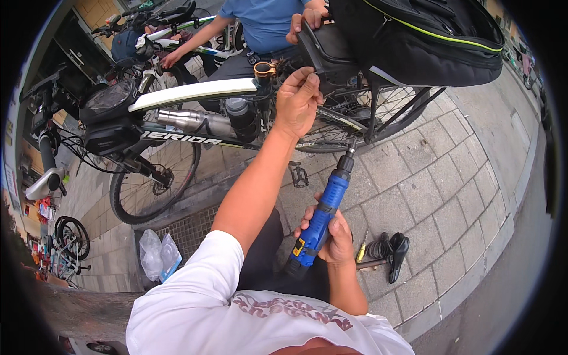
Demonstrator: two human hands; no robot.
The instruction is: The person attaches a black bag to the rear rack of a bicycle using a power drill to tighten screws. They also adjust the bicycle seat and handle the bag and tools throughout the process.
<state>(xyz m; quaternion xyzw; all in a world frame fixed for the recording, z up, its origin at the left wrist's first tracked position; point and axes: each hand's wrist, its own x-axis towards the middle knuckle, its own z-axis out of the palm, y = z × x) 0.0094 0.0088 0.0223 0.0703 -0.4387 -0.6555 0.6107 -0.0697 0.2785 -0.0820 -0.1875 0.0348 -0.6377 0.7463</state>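
My right hand (339, 239) is wrapped round a long blue power screwdriver (329, 204) with a black front and metal tip. The tip points away from me and reaches the rear rack stay (372, 112) near the back wheel; whether it touches is too small to tell. My left hand (299, 103) is raised with thumb and fingers pinched together beside the lower edge of a black box (328, 50). What the pinch holds, if anything, I cannot make out. The box sits on the bicycle (236, 137), where a saddle would be, and another person's hand (306, 23) grips its top.
A person in a blue shirt (263, 26) is behind the bicycle. A black bag (426, 41) with a green-yellow zip overhangs the rear wheel. On the paving lie a removed saddle (399, 257), a yellow-handled screwdriver (361, 253) and plastic packaging (158, 255). More bicycles stand at left.
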